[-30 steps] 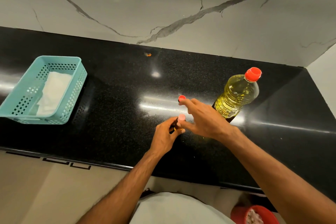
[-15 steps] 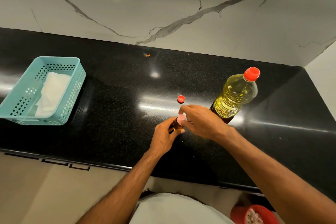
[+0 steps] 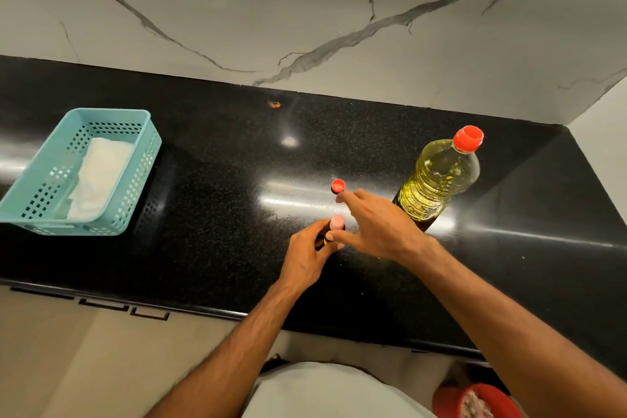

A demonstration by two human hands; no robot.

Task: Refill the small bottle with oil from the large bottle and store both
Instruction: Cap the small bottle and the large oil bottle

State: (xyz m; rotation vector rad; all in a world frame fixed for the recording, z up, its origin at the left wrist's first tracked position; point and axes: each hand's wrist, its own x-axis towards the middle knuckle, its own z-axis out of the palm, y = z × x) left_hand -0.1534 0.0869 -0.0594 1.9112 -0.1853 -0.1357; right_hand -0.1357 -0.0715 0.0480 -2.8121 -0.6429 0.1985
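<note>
Left hand grips the small bottle upright on the counter, right hand spread loose above the small red cap; light, likely oil-slick glass, best held round the body.

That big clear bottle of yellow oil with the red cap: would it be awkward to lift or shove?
The large clear plastic oil bottle looks nearly full, so it is probably heavy for its size. Tall and narrow on the glossy black counter, it might tip if pushed near the red cap.
</note>
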